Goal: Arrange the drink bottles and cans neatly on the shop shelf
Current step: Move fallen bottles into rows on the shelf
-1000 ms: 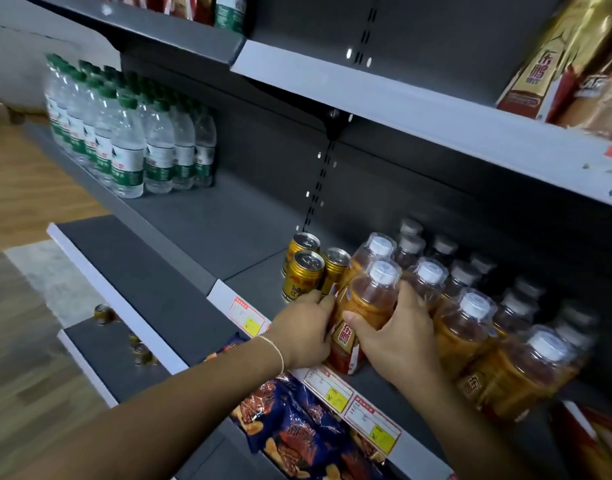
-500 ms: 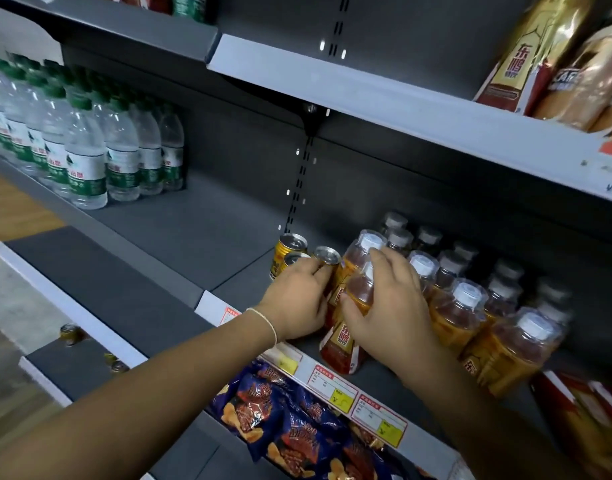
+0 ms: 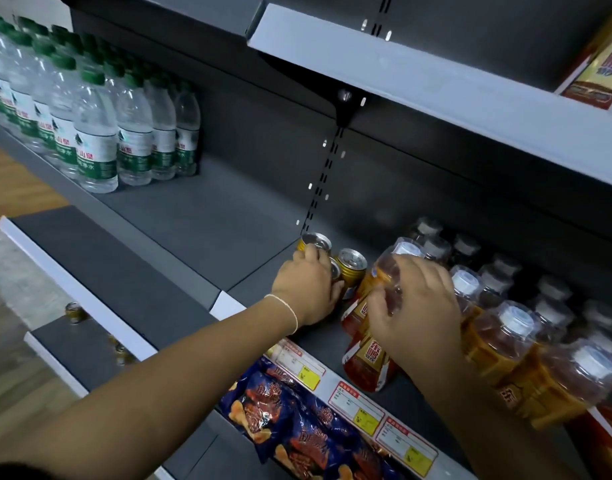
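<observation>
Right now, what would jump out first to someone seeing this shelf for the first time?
Two hands work at the middle shelf: the left hand grips one of the gold cans, the right hand holds the front tea bottle. To their right stands a packed block of orange tea bottles; far left on that level, green-capped water bottles.

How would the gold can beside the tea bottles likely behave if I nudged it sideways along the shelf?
The gold can stands upright on the smooth shelf, so it would probably slide rather than roll. It looks like rigid metal, unlikely to dent. Pushed near its top, it might tip against the tea bottle.
</observation>
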`<state>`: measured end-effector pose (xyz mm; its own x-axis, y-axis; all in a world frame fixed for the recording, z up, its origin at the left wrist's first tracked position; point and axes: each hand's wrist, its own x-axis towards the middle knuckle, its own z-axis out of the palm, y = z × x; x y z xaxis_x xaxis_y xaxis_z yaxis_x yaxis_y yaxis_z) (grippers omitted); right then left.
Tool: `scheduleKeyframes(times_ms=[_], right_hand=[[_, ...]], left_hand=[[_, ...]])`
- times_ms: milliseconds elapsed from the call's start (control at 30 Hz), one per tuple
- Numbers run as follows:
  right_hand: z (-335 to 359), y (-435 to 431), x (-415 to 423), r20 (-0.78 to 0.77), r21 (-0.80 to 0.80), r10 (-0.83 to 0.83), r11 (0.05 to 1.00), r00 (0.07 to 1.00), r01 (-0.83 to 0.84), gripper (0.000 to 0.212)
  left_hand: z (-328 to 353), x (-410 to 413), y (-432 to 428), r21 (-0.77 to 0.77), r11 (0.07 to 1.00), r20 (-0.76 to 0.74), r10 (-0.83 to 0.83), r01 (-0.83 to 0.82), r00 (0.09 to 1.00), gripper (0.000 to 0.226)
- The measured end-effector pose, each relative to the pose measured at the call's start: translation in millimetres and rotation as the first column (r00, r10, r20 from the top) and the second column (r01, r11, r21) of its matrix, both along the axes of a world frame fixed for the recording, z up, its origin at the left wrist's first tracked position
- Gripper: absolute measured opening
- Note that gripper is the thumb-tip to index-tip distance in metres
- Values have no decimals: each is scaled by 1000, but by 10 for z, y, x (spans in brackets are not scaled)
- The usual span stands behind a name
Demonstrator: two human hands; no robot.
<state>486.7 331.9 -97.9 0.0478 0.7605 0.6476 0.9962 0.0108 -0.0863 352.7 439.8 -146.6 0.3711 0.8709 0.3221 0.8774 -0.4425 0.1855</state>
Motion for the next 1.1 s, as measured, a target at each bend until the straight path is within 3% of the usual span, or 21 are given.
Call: scheduleKeyframes(times_ms=[267,600,967,1100], right_hand=[[-45,51,7,3,60,-9,998,1000,9,49],[-63,-52,57,-1,71,37,997,999,-37,45],[137,-351,229,-32,-225,176,958,984,-179,65],[137,-679,357,-59,-287,171,941,983,-181,67]], left_hand=[[-83,66,-40,88,995,-31,53,-50,998,65],[-20,-8,-210,-105,994,64,1,5,998,63],[301,-286,-1036,58,997,91,51,-56,995,58],[380,-341,-1419,54,996,103,65,-71,993,59]])
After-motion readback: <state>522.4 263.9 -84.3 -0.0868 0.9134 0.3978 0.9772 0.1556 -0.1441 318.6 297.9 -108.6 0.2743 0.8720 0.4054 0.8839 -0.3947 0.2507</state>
